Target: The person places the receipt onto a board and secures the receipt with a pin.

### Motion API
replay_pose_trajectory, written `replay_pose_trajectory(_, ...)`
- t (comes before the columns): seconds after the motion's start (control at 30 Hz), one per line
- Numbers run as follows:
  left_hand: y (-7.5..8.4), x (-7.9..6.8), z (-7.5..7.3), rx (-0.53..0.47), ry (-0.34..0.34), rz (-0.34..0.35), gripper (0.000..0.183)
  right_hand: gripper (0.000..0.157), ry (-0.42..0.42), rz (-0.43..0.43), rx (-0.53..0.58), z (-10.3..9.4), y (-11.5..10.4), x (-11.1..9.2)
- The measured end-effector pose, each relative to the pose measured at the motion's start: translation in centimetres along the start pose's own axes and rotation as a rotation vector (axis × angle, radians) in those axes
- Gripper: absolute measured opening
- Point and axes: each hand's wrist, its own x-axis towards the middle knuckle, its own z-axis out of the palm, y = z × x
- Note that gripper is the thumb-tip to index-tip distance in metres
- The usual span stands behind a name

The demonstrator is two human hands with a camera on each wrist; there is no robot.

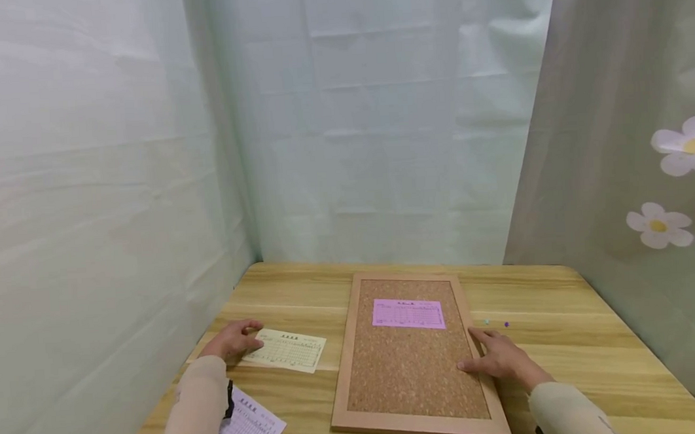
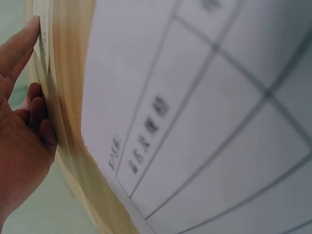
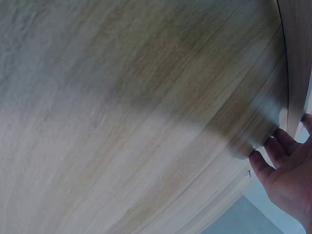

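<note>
My left hand (image 1: 234,339) rests at the left end of a yellow printed slip (image 1: 288,351), the thumb touching the paper and the other fingers loosely bent at the table. Below that wrist lies a pale purple slip (image 1: 252,426), which fills much of the left wrist view. A wood-framed cork board (image 1: 415,377) lies flat in the middle, with a pink printed slip (image 1: 408,313) on its upper part. Across the board's right frame reaches my right hand (image 1: 499,356), its thumb over the cork edge. In the right wrist view, its fingertips (image 3: 260,165) rest on the table beside the frame.
Two small pins, one light green (image 1: 487,322) and one purple (image 1: 506,324), lie on the wooden table (image 1: 568,376) right of the board. Pale curtains (image 1: 391,142) surround the table at the back and sides.
</note>
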Motion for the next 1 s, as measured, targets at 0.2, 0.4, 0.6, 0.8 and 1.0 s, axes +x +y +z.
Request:
replay_pose_trajectory(0.2, 0.06, -0.10, 0.02, -0.024, 0.008, -0.009, 0.041, 0.101, -0.003, -0.005, -0.020, -0.01, -0.11, 0.10)
replay_pose_trajectory(0.4, 0.04, -0.24, 0.03, -0.015, 0.036, 0.009, 0.026, 0.102, -0.004, 0.002, -0.015, 0.07, -0.11, 0.24)
replay_pose_trajectory(0.6, 0.17, -0.56, 0.06, -0.013, 0.045, -0.004, 0.021, 0.104, -0.004, 0.018, -0.014, 0.21, 0.01, 0.38)
replay_pose_trajectory(0.8, 0.26, -0.74, 0.11, -0.021, 0.059, 0.010, 0.022, 0.104, -0.004, 0.022, 0.001, 0.17, -0.07, 0.24)
replay_pose_trajectory(1.0, 0.07, -0.80, 0.26, -0.058, 0.089, -0.023, 0.007, 0.103, -0.006, 0.024, 0.011, 0.18, 0.01, 0.16)
